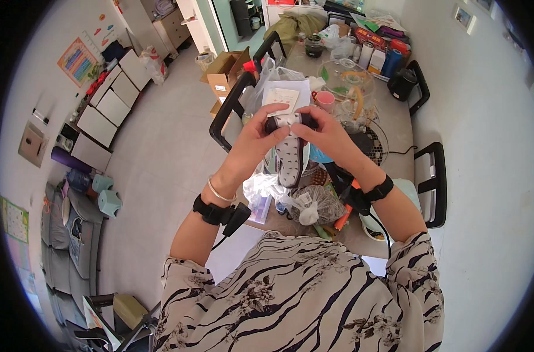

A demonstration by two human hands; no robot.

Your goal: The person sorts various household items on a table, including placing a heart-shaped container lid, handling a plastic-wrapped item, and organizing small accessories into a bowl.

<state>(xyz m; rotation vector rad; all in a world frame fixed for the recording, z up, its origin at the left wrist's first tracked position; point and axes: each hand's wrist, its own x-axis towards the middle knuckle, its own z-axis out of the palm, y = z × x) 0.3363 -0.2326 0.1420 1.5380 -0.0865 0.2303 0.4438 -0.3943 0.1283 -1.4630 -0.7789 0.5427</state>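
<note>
A long, narrow white item (pixel 290 157) with small dark marks and dark edging hangs over the table; its exact kind is unclear. Its upper end is wider and dark at both corners, and the lower end is rounded. My left hand (pixel 266 134) pinches the upper left part between thumb and fingers. From the other side my right hand (pixel 317 132) grips the upper right part, its thumb close to the left one. Just beyond the hands lie white papers or cards (pixel 284 94). Below the item are a crumpled clear bag (pixel 317 202) and white plastic (pixel 264 186).
The cluttered table (pixel 396 132) holds a pink cup (pixel 324 101), a clear round container (pixel 352 79), a dark kettle (pixel 402 84) and several bottles. Black-framed chairs (pixel 434 185) stand along both sides. A cardboard box (pixel 226 73) sits on the floor at the far left side.
</note>
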